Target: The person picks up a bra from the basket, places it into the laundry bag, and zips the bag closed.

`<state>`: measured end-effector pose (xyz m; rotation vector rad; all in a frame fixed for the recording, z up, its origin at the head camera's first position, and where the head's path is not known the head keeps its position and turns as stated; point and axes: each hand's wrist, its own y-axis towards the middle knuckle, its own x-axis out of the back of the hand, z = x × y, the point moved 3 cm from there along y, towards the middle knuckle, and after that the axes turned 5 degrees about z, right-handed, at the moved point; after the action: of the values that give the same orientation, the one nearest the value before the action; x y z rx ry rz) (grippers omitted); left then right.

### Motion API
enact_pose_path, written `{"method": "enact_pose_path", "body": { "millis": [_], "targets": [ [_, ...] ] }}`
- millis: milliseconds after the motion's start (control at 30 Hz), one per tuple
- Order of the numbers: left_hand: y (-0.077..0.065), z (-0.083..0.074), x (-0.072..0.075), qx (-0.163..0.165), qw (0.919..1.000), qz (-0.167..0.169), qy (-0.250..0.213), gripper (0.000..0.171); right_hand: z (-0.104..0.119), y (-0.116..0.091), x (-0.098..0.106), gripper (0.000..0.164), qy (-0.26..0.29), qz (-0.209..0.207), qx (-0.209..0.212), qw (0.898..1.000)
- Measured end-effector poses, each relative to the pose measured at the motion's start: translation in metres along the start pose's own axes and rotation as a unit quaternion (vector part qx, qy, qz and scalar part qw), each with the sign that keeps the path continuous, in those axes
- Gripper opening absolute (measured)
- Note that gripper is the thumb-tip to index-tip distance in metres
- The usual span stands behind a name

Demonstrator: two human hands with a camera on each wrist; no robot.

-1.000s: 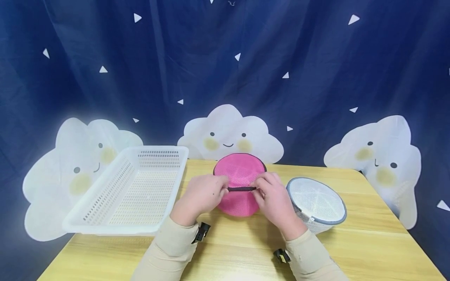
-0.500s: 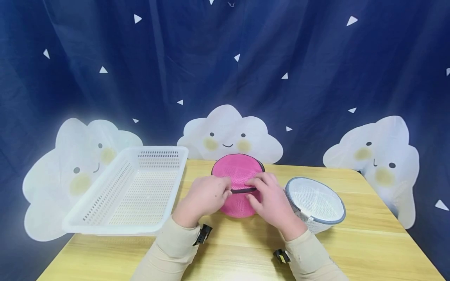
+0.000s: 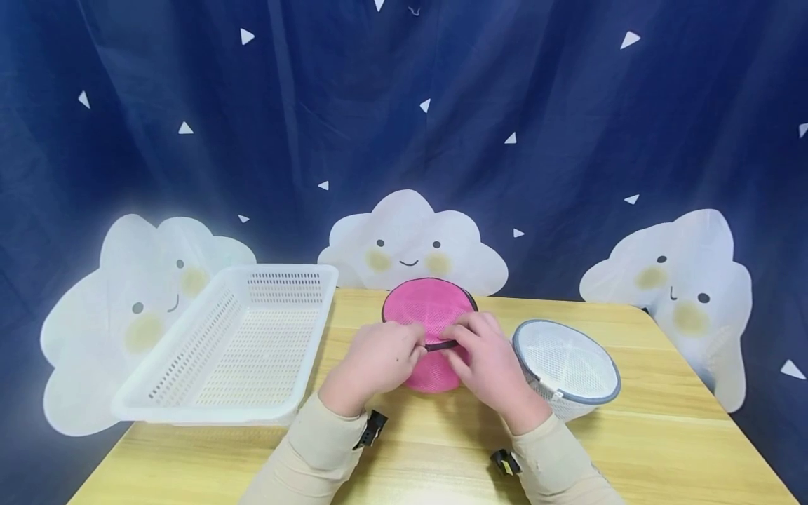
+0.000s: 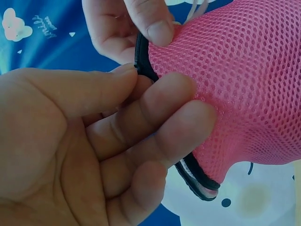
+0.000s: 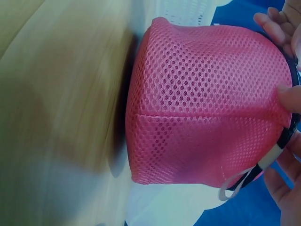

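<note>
A pink mesh laundry bag (image 3: 432, 301) with a black-edged round top stands on the table between my hands. My left hand (image 3: 385, 356) pinches the near part of its black zipper edge (image 4: 144, 61) between thumb and forefinger; the other fingers lie curved over the mesh in the left wrist view. On the other side, my right hand (image 3: 491, 361) grips the same edge, with its thumb (image 5: 289, 98) against the mesh side. A small white loop (image 5: 229, 189) hangs from the edge by the right hand.
To the left stands a large white slotted plastic basket (image 3: 307, 379). A white mesh bag (image 3: 568, 361) with a grey-blue rim is just right of my right hand. The wooden table (image 3: 682, 428) reaches a dark blue cloud-print curtain (image 3: 543, 105).
My left hand has slid right along the edge, closer to the right hand. The right fingers have shifted slightly left. The edge between them went from taut and straight to bowed.
</note>
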<state>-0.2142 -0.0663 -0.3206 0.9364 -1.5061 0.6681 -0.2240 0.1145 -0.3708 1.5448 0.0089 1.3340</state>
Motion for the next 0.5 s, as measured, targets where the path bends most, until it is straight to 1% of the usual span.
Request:
{"method": "enact_pose_path", "body": {
  "millis": [200,367,500],
  "targets": [
    [0.0,-0.005,-0.001,0.003,1.0,0.003,0.005,0.012,0.006,0.002,0.0,0.015,-0.008,-0.012,0.036,0.999],
    [0.0,-0.007,-0.002,-0.001,0.9999,0.0,0.01,0.007,0.012,0.003,0.0,0.014,-0.007,-0.014,0.052,0.999],
    [0.0,-0.007,-0.003,-0.005,0.9999,-0.003,0.014,0.009,0.015,0.004,0.001,0.013,0.003,-0.014,0.06,0.998]
  ]
}}
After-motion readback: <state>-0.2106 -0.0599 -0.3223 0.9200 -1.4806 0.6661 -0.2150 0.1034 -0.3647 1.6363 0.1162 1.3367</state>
